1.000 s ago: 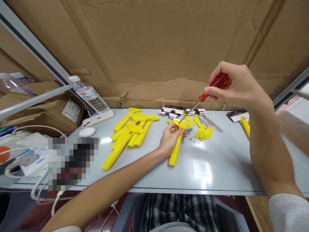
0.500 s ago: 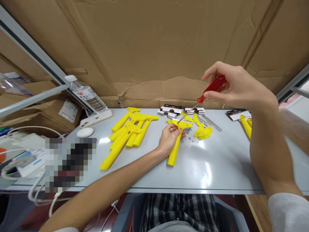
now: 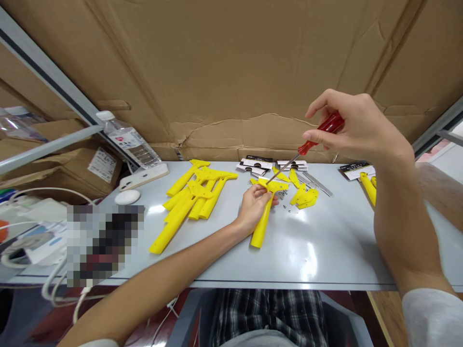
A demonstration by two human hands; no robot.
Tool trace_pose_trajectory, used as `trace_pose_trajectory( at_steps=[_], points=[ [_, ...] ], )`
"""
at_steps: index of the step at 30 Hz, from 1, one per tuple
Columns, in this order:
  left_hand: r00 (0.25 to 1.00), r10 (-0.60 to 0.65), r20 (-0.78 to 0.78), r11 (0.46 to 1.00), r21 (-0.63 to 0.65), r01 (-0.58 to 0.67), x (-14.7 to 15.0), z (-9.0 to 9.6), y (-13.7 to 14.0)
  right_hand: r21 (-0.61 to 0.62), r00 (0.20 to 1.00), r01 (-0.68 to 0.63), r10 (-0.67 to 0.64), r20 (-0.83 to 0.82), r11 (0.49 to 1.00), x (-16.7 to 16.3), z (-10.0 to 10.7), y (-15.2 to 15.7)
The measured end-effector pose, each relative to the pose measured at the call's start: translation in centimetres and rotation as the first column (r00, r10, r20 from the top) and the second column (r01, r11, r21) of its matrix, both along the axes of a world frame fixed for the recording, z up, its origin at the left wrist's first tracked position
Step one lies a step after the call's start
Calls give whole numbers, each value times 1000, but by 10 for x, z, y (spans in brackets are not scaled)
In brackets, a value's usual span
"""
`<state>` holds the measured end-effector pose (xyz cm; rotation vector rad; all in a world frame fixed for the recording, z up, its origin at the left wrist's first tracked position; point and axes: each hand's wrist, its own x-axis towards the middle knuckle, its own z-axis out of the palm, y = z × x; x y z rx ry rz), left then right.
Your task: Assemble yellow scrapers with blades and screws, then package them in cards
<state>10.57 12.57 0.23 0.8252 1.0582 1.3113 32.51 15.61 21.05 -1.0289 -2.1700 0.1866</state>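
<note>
My left hand (image 3: 252,206) is closed around the neck of a yellow scraper handle (image 3: 263,222), which lies on the table with its T-shaped head away from me. My right hand (image 3: 349,120) grips the red handle of a screwdriver (image 3: 321,132). The screwdriver slants down to the left, its tip at the scraper's head. Whether the tip sits in a screw is too small to tell. Loose screws (image 3: 284,206) lie just right of the head. Beyond them are yellow cover plates (image 3: 306,196) and metal blades (image 3: 320,184).
Several yellow scraper handles (image 3: 177,224) lie piled on the left. Printed cards (image 3: 255,166) lie by the cardboard wall, with another card (image 3: 356,170) at right. A power strip (image 3: 143,177), a white round object (image 3: 127,197) and a leaning plastic bottle (image 3: 128,140) are at left.
My right hand has shifted slightly right with the screwdriver, whose handle leans lower while its tip stays at the scraper's head. My left hand has not visibly moved.
</note>
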Motion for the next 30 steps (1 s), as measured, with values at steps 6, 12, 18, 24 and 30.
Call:
trace_pose_trajectory(
  at_steps=[6, 12, 18, 24, 30],
  points=[
    [1000, 3, 16, 1000, -12, -2, 0, -1, 0, -57, 995, -91, 93, 25, 994, 2, 0, 0],
    [1000, 0, 14, 1000, -7, 1, -1, 1, 0, 87, 996, 32, -39, 86, 996, 0, 0, -1],
    [1000, 8, 19, 1000, -18, -7, -1, 1, 0, -61, 996, -84, 85, 14, 995, 2, 0, -3],
    [999, 4, 32, 1000, -16, -4, 0, 0, 1, 49, 998, 2, 1, -70, 999, 0, 0, -1],
    [1000, 6, 27, 1000, -17, -5, 0, 3, 0, -6, 988, -2, 1, -151, 1000, -1, -1, 3]
  ],
)
